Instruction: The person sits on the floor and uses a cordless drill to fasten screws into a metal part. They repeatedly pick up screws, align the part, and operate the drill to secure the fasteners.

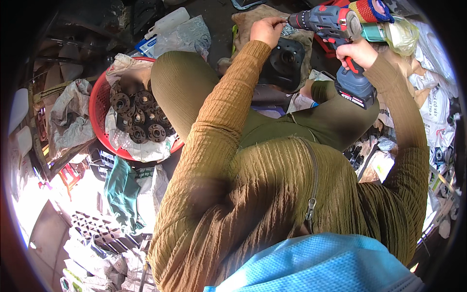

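Note:
My right hand (357, 52) is wrapped round the handle of a grey and black cordless drill (335, 22) with red trim. Its chuck points left, toward my left hand (267, 31). The left fingers are pinched together right at the drill's tip, and what they hold is too small to make out. Just below them sits a black metal part (284, 65) with a raised round middle, on a brown cloth sack (250, 19). Small shiny metal pieces (290, 30) lie beside the left fingertips, under the chuck.
Left of my knee stands a red plastic basket (97, 104) lined with white sacking, holding several dark round metal flanges (138, 117). A white plastic bottle (168, 22) and a clear plastic bag (189, 36) lie beyond it. White printed sacks (435, 104) crowd the right side.

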{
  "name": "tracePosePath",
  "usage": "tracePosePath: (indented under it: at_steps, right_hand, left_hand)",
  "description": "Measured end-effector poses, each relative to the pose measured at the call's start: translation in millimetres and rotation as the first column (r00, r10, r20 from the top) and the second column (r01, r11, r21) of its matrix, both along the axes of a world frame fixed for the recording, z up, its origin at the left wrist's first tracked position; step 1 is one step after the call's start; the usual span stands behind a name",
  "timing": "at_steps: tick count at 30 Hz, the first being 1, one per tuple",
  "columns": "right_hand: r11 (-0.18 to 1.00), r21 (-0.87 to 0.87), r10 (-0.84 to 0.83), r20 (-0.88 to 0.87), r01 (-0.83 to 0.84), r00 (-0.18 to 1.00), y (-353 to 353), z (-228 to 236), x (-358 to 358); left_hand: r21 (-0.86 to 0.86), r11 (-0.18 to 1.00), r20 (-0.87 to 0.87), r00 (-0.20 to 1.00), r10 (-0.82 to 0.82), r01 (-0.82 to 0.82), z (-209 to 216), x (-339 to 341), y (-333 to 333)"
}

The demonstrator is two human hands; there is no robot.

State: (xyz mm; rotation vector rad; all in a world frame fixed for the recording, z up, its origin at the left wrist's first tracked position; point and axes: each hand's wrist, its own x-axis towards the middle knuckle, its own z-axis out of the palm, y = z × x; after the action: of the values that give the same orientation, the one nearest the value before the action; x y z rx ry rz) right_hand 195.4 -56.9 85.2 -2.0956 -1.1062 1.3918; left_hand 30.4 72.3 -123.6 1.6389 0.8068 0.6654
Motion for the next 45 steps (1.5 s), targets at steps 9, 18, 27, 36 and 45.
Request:
tracePosePath:
  at_steps: [9,18,27,36,45]
  right_hand:
    - [0.996,0.063,-0.063,-0.062,0.067,0.996,-35,26,-15]
    - [0.995,0.033,-0.098,-0.017,0.099,0.995,-50,36,-12]
    - [0.998,-0.009,-0.056,0.055,0.057,0.997,-48,43,-16]
    - [0.997,-0.074,-0.007,0.028,0.009,1.0,-49,44,-27]
    - [0.973,-0.229,0.025,-0.034,-0.032,0.999,-57,24,-36]
  left_hand:
    - [-0.045,0.999,0.131,0.991,0.003,0.003,28,-6,-15]
    - [0.206,0.978,0.181,0.983,-0.019,-0.019,35,-10,-21]
    - [0.453,0.889,0.179,0.971,-0.159,0.062,42,-14,-22]
    - [0.183,0.876,-0.727,0.661,-0.184,0.445,30,-39,3]
    - [0.234,0.72,-0.673,0.643,-0.365,0.654,-5,-54,-21]
